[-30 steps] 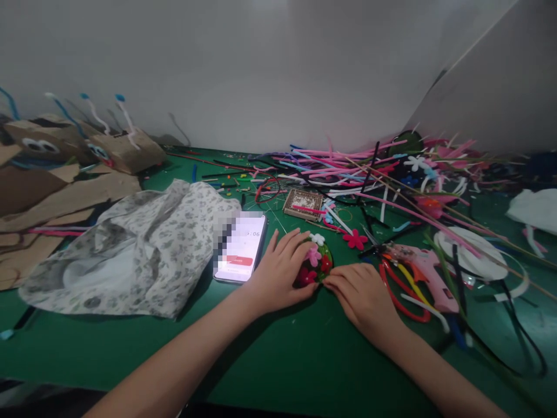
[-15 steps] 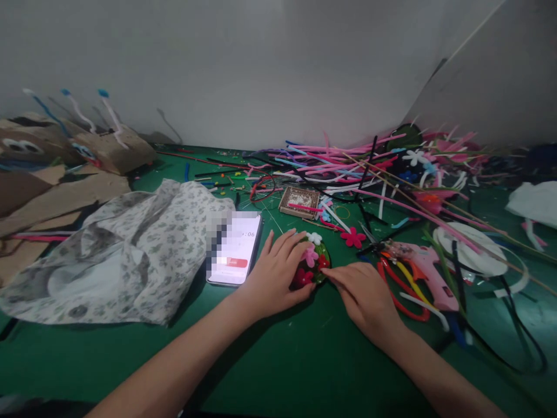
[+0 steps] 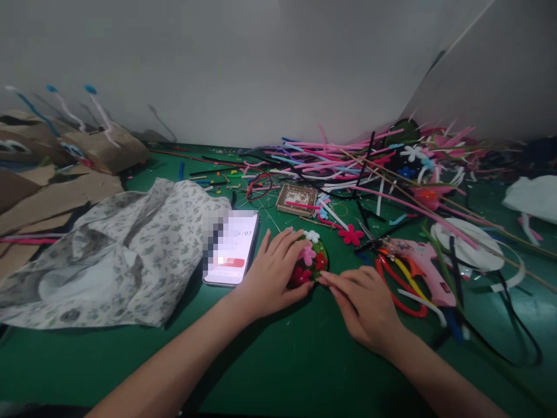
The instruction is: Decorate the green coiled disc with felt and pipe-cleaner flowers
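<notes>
A round green craft piece (image 3: 322, 263) with white, pink and red pipe-cleaner flowers on it lies on the table in front of me. My left hand (image 3: 273, 273) grips it from the left, with fingers over its far side and the thumb along its near edge. At the right rim of the piece, close to a red flower, my right hand (image 3: 363, 305) has its thumb and index finger pinched together. What sits between those fingertips is too small to make out. A loose red flower (image 3: 350, 235) lies just beyond the right hand.
A lit phone (image 3: 230, 249) and a floral cloth (image 3: 143, 255) lie to the left, near cardboard figures (image 3: 100, 148). Right of my hands are a pink glue gun (image 3: 429, 270), red-handled pliers (image 3: 402, 302) and a white spool (image 3: 467, 244). Pipe cleaners (image 3: 322, 159) heap up at the back.
My right fingertips have slid slightly down the rim of the craft piece, toward me. The left hand keeps its hold. The whole view has shifted slightly.
</notes>
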Demonstrator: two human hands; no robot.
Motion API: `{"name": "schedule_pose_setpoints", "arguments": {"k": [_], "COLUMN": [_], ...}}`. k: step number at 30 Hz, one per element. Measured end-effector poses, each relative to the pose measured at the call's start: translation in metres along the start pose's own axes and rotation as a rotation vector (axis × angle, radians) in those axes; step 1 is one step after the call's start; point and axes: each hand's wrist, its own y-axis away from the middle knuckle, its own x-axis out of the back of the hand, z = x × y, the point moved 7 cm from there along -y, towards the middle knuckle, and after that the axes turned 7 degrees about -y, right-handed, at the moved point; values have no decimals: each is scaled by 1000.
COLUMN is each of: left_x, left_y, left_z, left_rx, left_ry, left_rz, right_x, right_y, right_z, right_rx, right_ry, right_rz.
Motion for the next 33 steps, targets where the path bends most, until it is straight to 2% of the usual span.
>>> {"name": "schedule_pose_setpoints", "arguments": {"k": [5, 9, 13, 15, 17, 21, 24, 26, 28, 29, 31, 33], "left_x": [0, -1, -2, -2, -1, -1, -2, -2, -3, -3, -4, -4], "left_y": [0, 0, 0, 0, 0, 1, 1, 1, 0, 0, -1, -1], "left_z": [0, 0, -1, 0, 0, 0, 0, 0, 0, 0, -1, -1], "left_rx": [-5, 1, 10, 6, 4, 0, -4, -9, -9, -6, 0, 3], "left_ry": [-1, -21, -37, -41, -43, -56, -65, -68, -70, -72, -76, -82], "left_rz": [4, -4, 5, 11, 3, -11, -7, -4, -3, -4, -9, -16], "right_x": [0, 5, -2, -2, 5, 26, 30, 20, 3, -4, -10, -2], "right_y": [1, 3, 4, 5, 5, 7, 8, 9, 11, 13, 21, 28], "right_z": [1, 11, 21, 21, 19, 17, 22, 23, 13, 6, -2, 5], "right_rx": [-8, -68, -136, -126, -103, -100, -272, -456, -622, -684, -734, -629], "right_ry": [25, 10, 89, 47, -41, -199, -456, -782, -1080, -1147, -1016, -610], "right_rz": [-12, 60, -18, -7, 75, 319, 381, 300, 98, -40, -318, -471]}}
